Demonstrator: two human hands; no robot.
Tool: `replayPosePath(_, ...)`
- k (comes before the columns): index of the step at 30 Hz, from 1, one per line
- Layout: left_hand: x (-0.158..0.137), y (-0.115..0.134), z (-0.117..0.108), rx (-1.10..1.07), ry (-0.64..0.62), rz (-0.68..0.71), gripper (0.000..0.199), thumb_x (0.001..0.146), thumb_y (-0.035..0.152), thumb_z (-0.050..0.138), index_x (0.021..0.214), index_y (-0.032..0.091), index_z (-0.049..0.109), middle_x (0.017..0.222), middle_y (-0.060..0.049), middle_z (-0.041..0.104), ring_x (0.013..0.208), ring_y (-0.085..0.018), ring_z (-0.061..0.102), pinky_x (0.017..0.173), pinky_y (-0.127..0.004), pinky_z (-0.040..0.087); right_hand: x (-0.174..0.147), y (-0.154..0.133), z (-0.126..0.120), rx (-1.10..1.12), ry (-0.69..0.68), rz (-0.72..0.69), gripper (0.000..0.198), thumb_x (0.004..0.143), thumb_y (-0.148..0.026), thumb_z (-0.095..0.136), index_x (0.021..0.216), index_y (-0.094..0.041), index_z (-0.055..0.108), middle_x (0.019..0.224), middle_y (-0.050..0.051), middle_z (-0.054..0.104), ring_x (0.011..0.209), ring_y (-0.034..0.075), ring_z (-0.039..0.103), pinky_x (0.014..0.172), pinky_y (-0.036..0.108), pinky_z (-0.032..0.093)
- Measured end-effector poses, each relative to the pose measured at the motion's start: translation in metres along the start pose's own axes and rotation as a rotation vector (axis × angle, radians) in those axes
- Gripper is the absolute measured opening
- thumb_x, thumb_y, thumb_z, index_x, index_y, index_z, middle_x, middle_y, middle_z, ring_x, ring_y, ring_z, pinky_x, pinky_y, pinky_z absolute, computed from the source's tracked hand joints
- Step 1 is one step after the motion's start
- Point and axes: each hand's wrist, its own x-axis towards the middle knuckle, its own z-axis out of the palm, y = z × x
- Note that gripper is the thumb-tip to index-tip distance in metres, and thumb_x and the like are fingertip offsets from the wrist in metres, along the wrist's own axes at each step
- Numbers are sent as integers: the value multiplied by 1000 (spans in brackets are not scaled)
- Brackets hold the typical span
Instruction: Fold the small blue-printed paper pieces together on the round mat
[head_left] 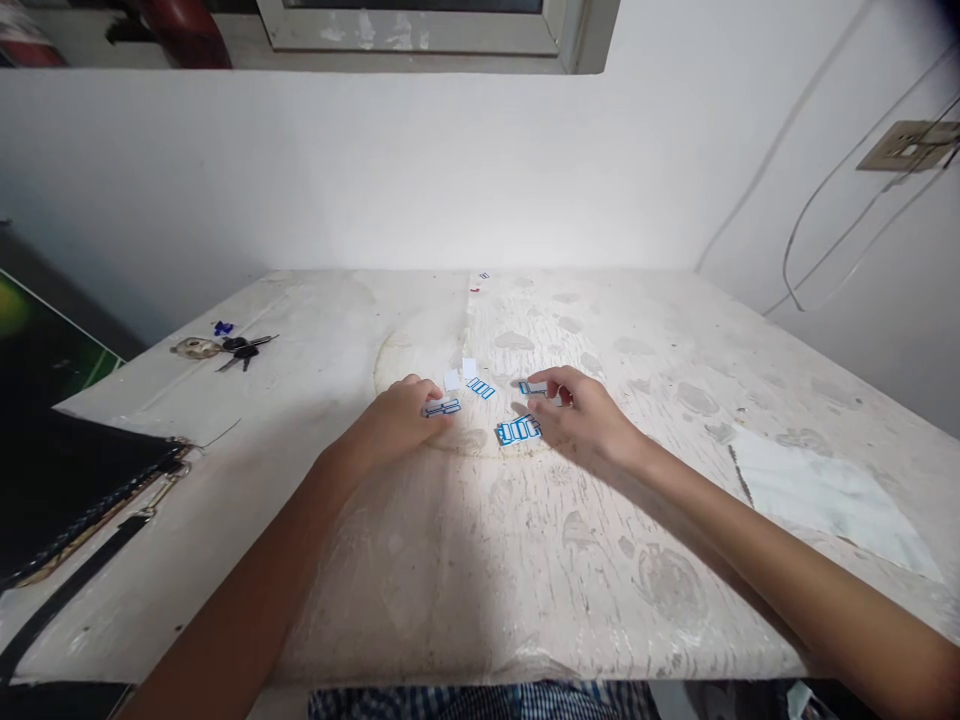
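My left hand [409, 412] is closed on a small stack of blue-edged paper slips [441, 408], held between thumb and fingers. A white slip with a blue edge [533, 388] is pinched in my right hand [581, 408], just above the table. Between the hands lies a row of blue-outlined slips [481, 387]. Closer to me, beneath the right hand's fingers, sits an overlapping group of similar slips [516, 431]. Two plain white pieces, one left [451, 379] and one right [469, 368], rest beyond the left hand. Any print on the slips is too small to read.
Keys [240, 348] and a small purple item [223, 328] lie at the table's left. A black bag [82, 490] with a strap covers the left edge. To the right is a white cloth [832, 495]. Cables hang from a wall socket [904, 146].
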Motion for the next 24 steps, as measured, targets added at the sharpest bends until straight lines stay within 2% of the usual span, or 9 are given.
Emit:
replayPosePath(4,1,-3,4,9,-33,21,26,70,41,52,85,21,57,95,-4,53,83,-19,54,67,-30,42,2,-1,-3,-144,29,-43,29,76,-31,51,100,-18,59,84,5,51,71,15,47,62,30,39)
replayPosePath(12,6,-7,6,-39,-23,45,18,70,36,54,80,21,58,95,-4,53,90,-19,52,74,-30,42,-8,-9,3,-24,5,-33,24,77,-29,46,95,-18,59,89,5,49,69,13,47,59,29,40)
replayPosePath(20,6,-10,10,-166,17,51,24,68,37,56,86,21,54,87,-3,60,79,-19,56,64,-29,43,-5,-3,3,-71,0,-119,22,79,-25,44,94,-19,59,86,5,52,69,14,47,62,29,38)
replayPosePath(24,6,-5,9,-262,12,57,23,68,35,57,85,21,52,77,0,59,68,-15,55,54,-25,41,-6,-2,3,-118,25,-172,21,80,-22,43,93,-19,59,85,5,54,71,15,48,63,29,36)
